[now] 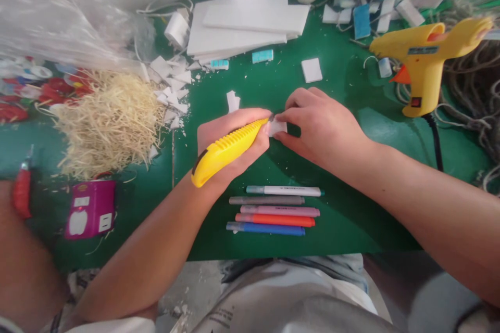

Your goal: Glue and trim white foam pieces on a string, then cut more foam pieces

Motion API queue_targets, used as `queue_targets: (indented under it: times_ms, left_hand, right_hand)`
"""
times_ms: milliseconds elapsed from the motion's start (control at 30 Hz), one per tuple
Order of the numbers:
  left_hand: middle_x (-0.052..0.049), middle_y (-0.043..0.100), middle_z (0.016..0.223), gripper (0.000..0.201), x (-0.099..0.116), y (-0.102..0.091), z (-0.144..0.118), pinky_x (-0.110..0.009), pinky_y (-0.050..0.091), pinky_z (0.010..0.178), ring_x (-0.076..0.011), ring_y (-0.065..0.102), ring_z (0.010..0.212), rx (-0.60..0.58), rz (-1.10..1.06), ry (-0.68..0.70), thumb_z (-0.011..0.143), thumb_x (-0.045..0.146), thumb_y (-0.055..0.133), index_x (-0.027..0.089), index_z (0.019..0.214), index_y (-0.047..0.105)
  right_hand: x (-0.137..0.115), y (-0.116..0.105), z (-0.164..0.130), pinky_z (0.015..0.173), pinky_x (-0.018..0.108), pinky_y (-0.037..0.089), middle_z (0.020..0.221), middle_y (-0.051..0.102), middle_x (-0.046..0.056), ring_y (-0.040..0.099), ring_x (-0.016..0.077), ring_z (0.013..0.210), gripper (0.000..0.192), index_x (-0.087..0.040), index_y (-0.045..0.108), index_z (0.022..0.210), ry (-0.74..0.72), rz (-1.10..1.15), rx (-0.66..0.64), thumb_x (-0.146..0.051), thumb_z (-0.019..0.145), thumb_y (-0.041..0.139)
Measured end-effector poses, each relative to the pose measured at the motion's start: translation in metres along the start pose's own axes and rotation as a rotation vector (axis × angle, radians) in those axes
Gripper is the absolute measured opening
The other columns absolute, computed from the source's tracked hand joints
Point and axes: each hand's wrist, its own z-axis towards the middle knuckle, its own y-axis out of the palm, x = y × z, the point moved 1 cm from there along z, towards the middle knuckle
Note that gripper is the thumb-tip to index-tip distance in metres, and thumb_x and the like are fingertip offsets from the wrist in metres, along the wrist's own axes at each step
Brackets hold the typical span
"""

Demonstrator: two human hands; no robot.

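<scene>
My left hand is closed around a yellow utility knife, whose tip points to the right. At that tip is a small white foam piece, pinched between the thumb and fingers of my right hand. The two hands almost meet over the green table, and the knife's blade is mostly hidden between them. Just behind my left hand lies a white foam scrap. A square white foam block rests beyond my right hand.
Several markers lie in front. A yellow glue gun stands at right near rope. White foam sheets are stacked behind; a straw pile and a purple box sit left. Another person's arm reaches in there.
</scene>
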Motion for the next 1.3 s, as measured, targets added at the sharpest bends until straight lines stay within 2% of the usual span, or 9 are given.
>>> queue_targets:
  times_ms: [233,433,533,767,1167,1300]
  left_hand:
    - [0.002,0.082,0.103,0.016,-0.002,0.002,0.002,-0.014,0.060,0.084,-0.0121,0.078,0.086,-0.022,-0.040,-0.027,0.092,0.021,0.071,0.020,0.106,0.079]
    - [0.002,0.082,0.102,0.018,-0.006,0.004,0.000,-0.019,0.062,0.083,-0.0138,0.077,0.084,-0.029,-0.017,-0.072,0.094,0.031,0.069,0.024,0.107,0.079]
    - [0.001,0.082,0.100,0.017,-0.006,0.006,0.000,-0.019,0.062,0.081,-0.0137,0.076,0.082,-0.011,-0.013,-0.051,0.093,0.031,0.068,0.023,0.104,0.080]
    - [0.000,0.082,0.097,0.016,-0.001,0.000,0.005,-0.024,0.061,0.075,-0.0158,0.075,0.078,-0.067,0.028,0.000,0.094,0.033,0.066,0.025,0.099,0.079]
    - [0.002,0.081,0.088,0.011,0.000,-0.007,0.006,-0.021,0.057,0.069,-0.0124,0.072,0.070,-0.099,0.015,0.051,0.091,0.026,0.067,0.023,0.094,0.077]
    - [0.001,0.082,0.094,0.012,-0.002,-0.007,0.003,-0.021,0.059,0.073,-0.0130,0.074,0.074,-0.088,-0.005,0.009,0.091,0.026,0.069,0.023,0.097,0.079]
  right_hand:
    - [-0.005,-0.002,0.001,0.072,0.040,0.045,0.104,0.069,0.015,0.058,0.0282,0.094,0.020,-0.012,0.081,0.100,0.038,-0.025,-0.047,-0.025,0.092,0.068]
    - [-0.004,-0.001,0.002,0.073,0.041,0.046,0.106,0.069,0.015,0.057,0.0290,0.096,0.020,-0.013,0.081,0.102,0.037,-0.021,-0.038,-0.025,0.091,0.069]
    - [-0.003,0.000,0.001,0.074,0.041,0.047,0.104,0.069,0.015,0.057,0.0287,0.096,0.020,-0.013,0.081,0.101,0.031,-0.025,-0.039,-0.026,0.091,0.069]
    - [-0.002,0.000,0.000,0.071,0.040,0.044,0.101,0.068,0.014,0.055,0.0273,0.093,0.018,-0.014,0.080,0.095,0.009,-0.006,0.006,-0.025,0.092,0.065]
    - [-0.005,-0.001,0.000,0.069,0.038,0.042,0.104,0.070,0.014,0.057,0.0279,0.095,0.020,-0.013,0.080,0.096,0.043,-0.027,-0.021,-0.025,0.093,0.064]
    - [-0.002,0.000,-0.001,0.068,0.038,0.042,0.102,0.069,0.014,0.056,0.0268,0.092,0.019,-0.015,0.080,0.094,0.014,-0.018,0.014,-0.026,0.093,0.065]
